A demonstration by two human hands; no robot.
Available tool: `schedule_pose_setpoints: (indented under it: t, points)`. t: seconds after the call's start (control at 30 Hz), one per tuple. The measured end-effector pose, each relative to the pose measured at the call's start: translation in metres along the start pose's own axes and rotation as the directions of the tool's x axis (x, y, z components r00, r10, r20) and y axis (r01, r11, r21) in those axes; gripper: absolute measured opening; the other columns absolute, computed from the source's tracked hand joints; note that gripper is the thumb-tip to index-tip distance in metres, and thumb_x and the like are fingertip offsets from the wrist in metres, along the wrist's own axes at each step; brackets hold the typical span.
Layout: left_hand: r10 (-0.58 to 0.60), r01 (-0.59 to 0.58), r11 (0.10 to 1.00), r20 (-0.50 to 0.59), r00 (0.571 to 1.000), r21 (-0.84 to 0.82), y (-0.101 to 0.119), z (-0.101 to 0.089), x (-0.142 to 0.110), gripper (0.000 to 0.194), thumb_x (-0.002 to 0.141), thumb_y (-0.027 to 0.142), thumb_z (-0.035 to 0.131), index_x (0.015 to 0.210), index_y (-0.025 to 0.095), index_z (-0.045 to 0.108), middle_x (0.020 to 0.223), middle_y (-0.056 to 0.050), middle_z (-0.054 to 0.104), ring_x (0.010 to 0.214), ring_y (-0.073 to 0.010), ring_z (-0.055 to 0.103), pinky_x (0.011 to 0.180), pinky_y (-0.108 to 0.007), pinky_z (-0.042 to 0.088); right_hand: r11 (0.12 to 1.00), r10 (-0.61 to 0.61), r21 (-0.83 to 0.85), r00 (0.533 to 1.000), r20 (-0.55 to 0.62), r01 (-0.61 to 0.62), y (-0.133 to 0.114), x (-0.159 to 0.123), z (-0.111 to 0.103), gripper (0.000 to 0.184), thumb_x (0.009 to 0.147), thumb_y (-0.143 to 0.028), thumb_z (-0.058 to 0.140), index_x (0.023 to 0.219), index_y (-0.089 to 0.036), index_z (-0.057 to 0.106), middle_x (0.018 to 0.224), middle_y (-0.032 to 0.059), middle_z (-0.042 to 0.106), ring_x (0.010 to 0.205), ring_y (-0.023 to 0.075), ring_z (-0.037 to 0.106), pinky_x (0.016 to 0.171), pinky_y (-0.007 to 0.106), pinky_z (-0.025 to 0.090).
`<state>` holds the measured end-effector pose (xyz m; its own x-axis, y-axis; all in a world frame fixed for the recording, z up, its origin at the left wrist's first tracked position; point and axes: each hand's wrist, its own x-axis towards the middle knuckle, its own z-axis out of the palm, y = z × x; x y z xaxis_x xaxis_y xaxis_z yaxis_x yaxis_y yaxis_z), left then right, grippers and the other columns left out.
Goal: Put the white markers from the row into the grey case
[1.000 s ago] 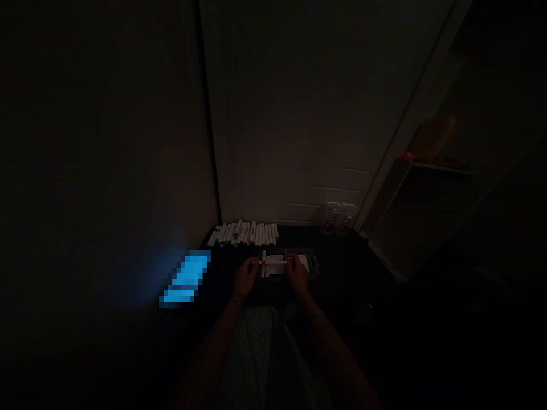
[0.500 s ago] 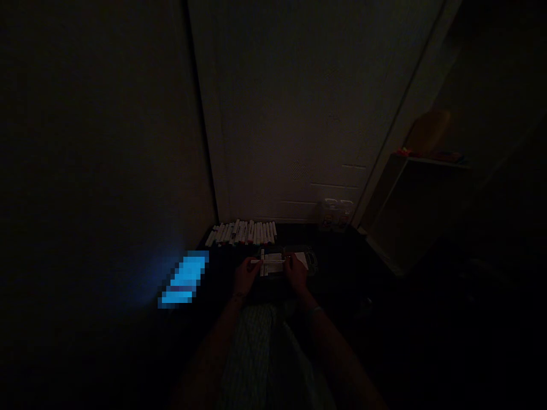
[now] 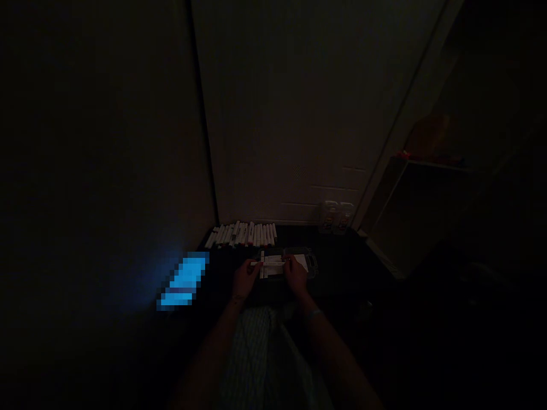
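A slim white marker point(image 3: 272, 263) lies crosswise between my two hands. My left hand point(image 3: 247, 274) pinches its left end, and my right hand point(image 3: 296, 273) closes on its right end. Beneath it is a clear plastic case point(image 3: 314, 263) with white paper or card point(image 3: 273, 271) inside. Another white marker point(image 3: 262, 266) stands lengthwise at the case's left side, crossed by the held one. The dim light hides fine detail of the fingers.
A row of several white markers point(image 3: 243, 233) lies at the table's back left. Two clear plastic packages point(image 3: 335, 217) stand by the wall at the back right. A glowing blurred screen point(image 3: 184, 282) is at the left. A shelf unit point(image 3: 397, 199) stands at the right.
The view has shifted very slightly and darkened a little. Both hands keep their hold on the marker in nearly the same place.
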<state>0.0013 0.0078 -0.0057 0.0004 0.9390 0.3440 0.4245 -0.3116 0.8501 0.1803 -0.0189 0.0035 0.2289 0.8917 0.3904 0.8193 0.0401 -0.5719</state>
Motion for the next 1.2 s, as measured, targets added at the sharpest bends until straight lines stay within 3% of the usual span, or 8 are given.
schedule_pose_setpoints:
  t: [0.63,0.9,1.2]
  points:
    - [0.001,-0.001,0.999,0.001,1.000,0.051,-0.0047,0.0011,0.0012,0.035,0.076,0.049,0.044,0.088,0.018,0.058,0.073,-0.002,0.064,0.068,-0.0159,0.060,0.060,-0.023,0.044,1.000,0.002,-0.028,1.000,0.017,-0.002,0.0000,0.0005,0.0020,0.028,0.090,-0.026,0.030,0.104,-0.025,0.054,0.086,-0.0007,0.063,0.076,0.0130,0.056,0.063,0.021,0.034]
    - [0.018,-0.018,0.993,0.007,1.000,0.116,-0.0039,-0.0013,0.0028,0.033,0.081,0.042,0.034,0.083,0.019,0.057,0.066,0.000,0.061,0.063,-0.0143,0.057,0.060,-0.023,0.042,0.999,0.031,-0.042,0.999,0.039,-0.029,-0.0045,-0.0012,-0.0042,0.028,0.090,-0.026,0.030,0.104,-0.023,0.054,0.087,0.0001,0.063,0.078,0.0132,0.057,0.063,0.021,0.034]
    - [0.017,-0.017,0.998,-0.011,1.000,0.063,-0.0006,-0.0004,0.0016,0.032,0.075,0.046,0.045,0.084,0.019,0.059,0.071,-0.001,0.063,0.066,-0.0148,0.059,0.059,-0.023,0.042,0.999,0.014,-0.029,0.999,0.029,-0.013,-0.0023,-0.0002,-0.0016,0.028,0.090,-0.026,0.030,0.104,-0.024,0.054,0.087,0.0001,0.063,0.077,0.0131,0.056,0.064,0.021,0.034]
